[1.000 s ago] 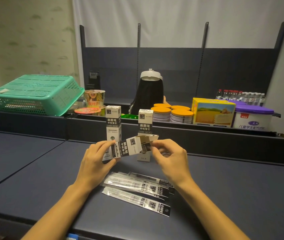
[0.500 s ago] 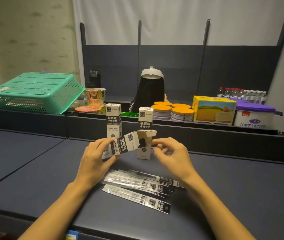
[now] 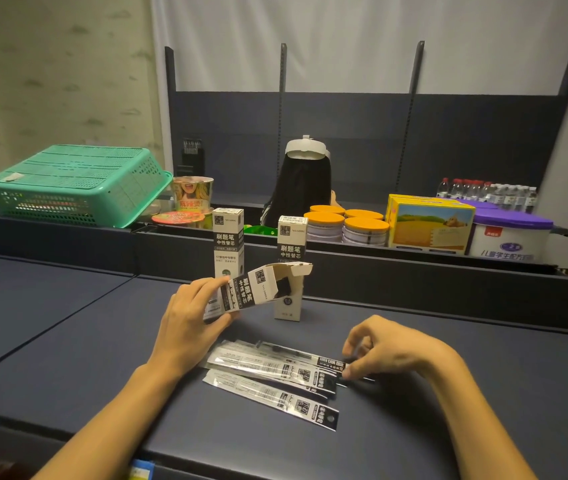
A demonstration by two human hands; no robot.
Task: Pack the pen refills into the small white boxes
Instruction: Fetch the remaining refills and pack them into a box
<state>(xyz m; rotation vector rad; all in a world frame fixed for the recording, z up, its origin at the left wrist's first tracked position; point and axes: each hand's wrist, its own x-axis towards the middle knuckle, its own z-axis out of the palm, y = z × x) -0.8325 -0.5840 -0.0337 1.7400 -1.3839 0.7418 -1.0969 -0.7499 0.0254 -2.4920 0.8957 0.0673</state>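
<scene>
The left hand [image 3: 189, 318] grips an open white refill box [image 3: 248, 289], tilted w/ flap up, above the dark table [image 3: 68, 341]. The right hand [image 3: 384, 348] pinches the end of one refill packet [image 3: 296, 358] on the pile near the table's front. Two closed boxes [image 3: 228, 244] stand upright behind.

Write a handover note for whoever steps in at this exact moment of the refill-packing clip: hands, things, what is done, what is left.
Left hand: grips an opened white box, tilted, flap open toward the right.
Right hand: fingertips pinching the end of the top refill packet in the pile on the table.
Refill packets: several lie flat, overlapping, in front of the person.
Two more white boxes stand upright behind; whether they are filled cannot be told.
Done: box opened.
Left: lift the packet, slide it into the open box, repeat, close the flap.
</scene>
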